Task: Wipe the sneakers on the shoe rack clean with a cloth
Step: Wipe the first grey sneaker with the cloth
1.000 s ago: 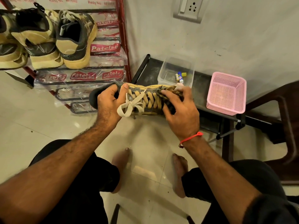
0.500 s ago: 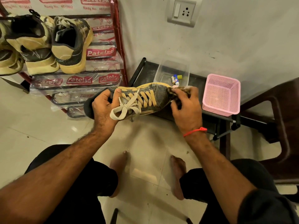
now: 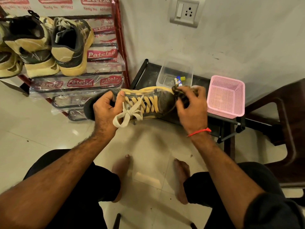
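Note:
A grey sneaker (image 3: 162,100) with yellow laces and a yellow sole is held level in front of me, toe to the right. My left hand (image 3: 105,109) grips its heel end, thumb on the tongue by the lace bow. My right hand (image 3: 191,108) holds a dark bunched cloth (image 3: 179,95) against the toe. Three more sneakers (image 3: 71,47) stand on the red shoe rack (image 3: 122,47) at the upper left.
A low black stand (image 3: 143,75) by the wall carries a clear plastic box (image 3: 175,71) with small items and a pink mesh basket (image 3: 226,96). A dark wooden chair (image 3: 283,129) is at the right. My bare feet rest on the tiled floor (image 3: 41,126).
My right hand has slid with the cloth from the laces toward the toe of the sneaker. The left hand keeps its grip on the heel end.

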